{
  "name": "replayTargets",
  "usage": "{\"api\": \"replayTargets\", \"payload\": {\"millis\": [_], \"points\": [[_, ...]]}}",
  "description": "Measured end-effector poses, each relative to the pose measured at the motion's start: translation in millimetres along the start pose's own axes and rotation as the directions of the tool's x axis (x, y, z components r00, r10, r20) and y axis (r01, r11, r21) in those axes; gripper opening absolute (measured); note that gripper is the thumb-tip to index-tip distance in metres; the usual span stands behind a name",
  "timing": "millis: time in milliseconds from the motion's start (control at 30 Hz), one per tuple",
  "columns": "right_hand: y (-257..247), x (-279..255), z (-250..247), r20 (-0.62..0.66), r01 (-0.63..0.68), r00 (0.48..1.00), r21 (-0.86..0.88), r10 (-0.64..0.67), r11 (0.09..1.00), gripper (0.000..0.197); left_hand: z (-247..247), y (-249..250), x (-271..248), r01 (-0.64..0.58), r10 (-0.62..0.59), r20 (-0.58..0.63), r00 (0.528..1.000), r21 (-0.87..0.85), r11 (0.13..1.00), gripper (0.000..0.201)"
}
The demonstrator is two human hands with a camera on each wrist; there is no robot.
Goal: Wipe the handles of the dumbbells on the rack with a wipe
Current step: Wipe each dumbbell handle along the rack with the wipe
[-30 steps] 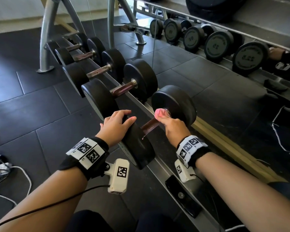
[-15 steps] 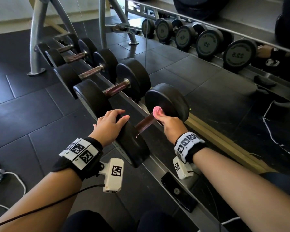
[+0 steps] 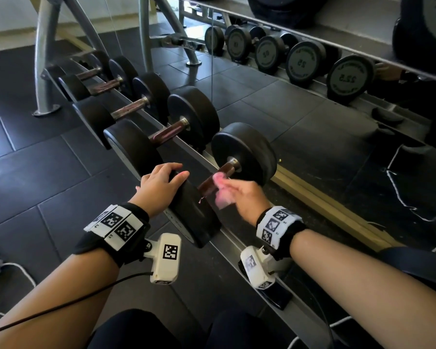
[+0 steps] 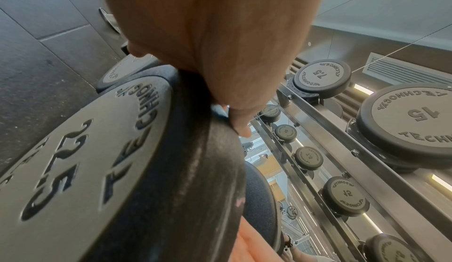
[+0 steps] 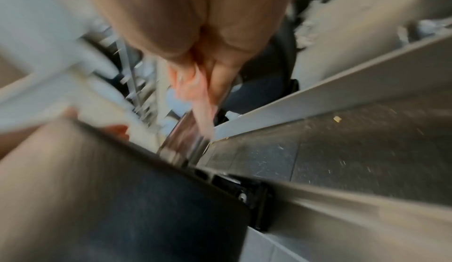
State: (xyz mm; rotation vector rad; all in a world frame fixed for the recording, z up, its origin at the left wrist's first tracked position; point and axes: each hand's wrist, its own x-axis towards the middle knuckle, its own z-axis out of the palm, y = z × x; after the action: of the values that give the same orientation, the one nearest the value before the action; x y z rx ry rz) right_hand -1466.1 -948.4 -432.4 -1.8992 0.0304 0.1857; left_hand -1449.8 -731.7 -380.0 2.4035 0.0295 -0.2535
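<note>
A person's left hand rests on the near head of a black rubber dumbbell with a dark metal handle, fingers loosely curved over its top edge. The dumbbell lies nearest on a grey metal rack. The right hand pinches a crumpled pink wipe against the handle; its fingers are blurred. More dumbbells sit beyond, along the rack.

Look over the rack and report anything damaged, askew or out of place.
Nothing stands out. The dumbbells sit level in a row on the rack; the left hand rests on the nearest head while the right hand holds the pink wipe at its handle.
</note>
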Motion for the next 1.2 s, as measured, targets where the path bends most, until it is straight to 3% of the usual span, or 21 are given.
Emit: {"api": "replayTargets", "payload": {"millis": [100, 167, 400, 500, 633, 700, 767, 800, 867, 967, 1067, 1133, 1200], "points": [[7, 6, -8, -0.258, -0.015, 0.965, 0.125, 0.047, 0.992, 0.03, 0, 0, 0, -0.001, 0.001, 0.004, 1.0, 0.001, 1.0, 0.047], [7, 11, -3, -0.291, -0.009, 0.956, 0.126, 0.046, 0.992, 0.03, -1, -1, 0, -0.006, 0.006, 0.003, 1.0, 0.004, 1.0, 0.046], [6, 8, 32, -0.195, -0.07, 0.973, 0.254, 0.122, 0.965, 0.033, 0, 0, -1, -0.02, 0.02, 0.006, 1.0, 0.005, 1.0, 0.045], [7, 0, 42, -0.098, -0.125, 0.982, 0.29, 0.159, 0.949, 0.04, 2, 1, -1, -0.018, 0.018, -0.006, 1.0, 0.008, 1.0, 0.044], [8, -4, 39, 0.065, -0.167, 0.986, 0.419, 0.154, 0.893, 0.023, 2, 2, -2, -0.008, 0.009, -0.021, 1.0, 0.016, 1.0, 0.044], [10, -2, 27, 0.118, -0.165, 0.985, 0.389, 0.129, 0.906, 0.019, 1, 2, -2, -0.008, 0.008, -0.019, 1.0, 0.018, 1.0, 0.044], [15, 2, 15, 0.074, -0.147, 0.989, 0.312, 0.13, 0.939, 0.026, 1, 2, -2, -0.011, 0.011, -0.017, 1.0, 0.026, 1.0, 0.044], [20, 6, 10, -0.009, -0.144, 0.988, 0.3, 0.154, 0.943, 0.031, 1, 2, -2, -0.01, 0.01, -0.016, 1.0, 0.027, 1.0, 0.044], [28, 16, 5, -0.195, -0.161, 0.95, 0.361, 0.243, 0.919, 0.034, 1, 1, -2, -0.008, 0.008, -0.02, 1.0, 0.023, 1.0, 0.044], [34, 28, 9, -0.318, -0.195, 0.881, 0.432, 0.35, 0.881, 0.032, 1, 1, -1, -0.004, 0.004, -0.013, 1.0, 0.006, 1.0, 0.044], [37, 37, 17, -0.346, -0.269, 0.81, 0.498, 0.473, 0.825, 0.022, 0, 1, 0, -0.005, 0.005, 0.007, 1.0, -0.008, 1.0, 0.043], [34, 36, 18, -0.299, -0.338, 0.799, 0.495, 0.521, 0.801, 0.007, -1, 1, 0, -0.002, 0.002, 0.006, 1.0, 0.0, 1.0, 0.043], [35, 31, 16, -0.305, -0.392, 0.773, 0.46, 0.556, 0.797, 0.015, 0, 1, 0, -0.003, 0.003, 0.003, 1.0, 0.007, 1.0, 0.043]]}}
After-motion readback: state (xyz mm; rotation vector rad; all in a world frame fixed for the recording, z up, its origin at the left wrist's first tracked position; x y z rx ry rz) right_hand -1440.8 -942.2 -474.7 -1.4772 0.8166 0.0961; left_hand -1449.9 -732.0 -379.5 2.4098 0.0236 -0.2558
